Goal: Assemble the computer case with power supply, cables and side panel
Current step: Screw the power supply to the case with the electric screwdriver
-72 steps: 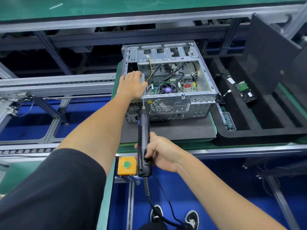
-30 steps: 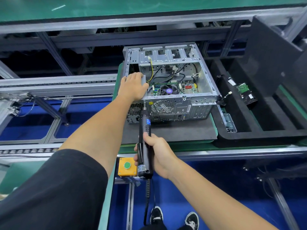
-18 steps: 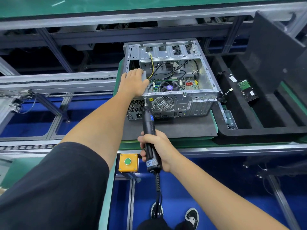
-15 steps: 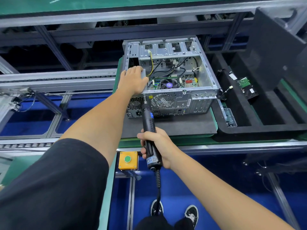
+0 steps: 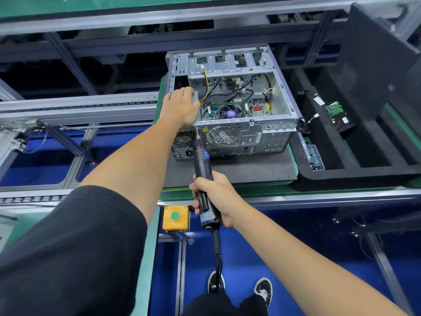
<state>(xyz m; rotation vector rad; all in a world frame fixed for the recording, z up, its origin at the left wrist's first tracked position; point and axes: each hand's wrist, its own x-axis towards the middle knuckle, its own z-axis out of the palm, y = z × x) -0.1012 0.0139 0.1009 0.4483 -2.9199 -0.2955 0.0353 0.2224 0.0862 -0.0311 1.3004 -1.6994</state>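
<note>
An open silver computer case lies on a dark mat, its rear panel facing me and its motherboard and cables showing inside. My left hand presses flat on the grey power supply at the case's near-left corner, fingers fairly straight. My right hand grips a black electric screwdriver. Its bit touches the rear panel's top edge, just below my left hand and left of the round fan grille.
A black foam tray to the right holds a green circuit board and a small clear box of screws. A dark side panel leans at the far right. A yellow box with a green button sits on the bench rail.
The screwdriver has swung from leaning left to leaning right, and my right hand slid up its body. My left hand has stayed on the power supply.
</note>
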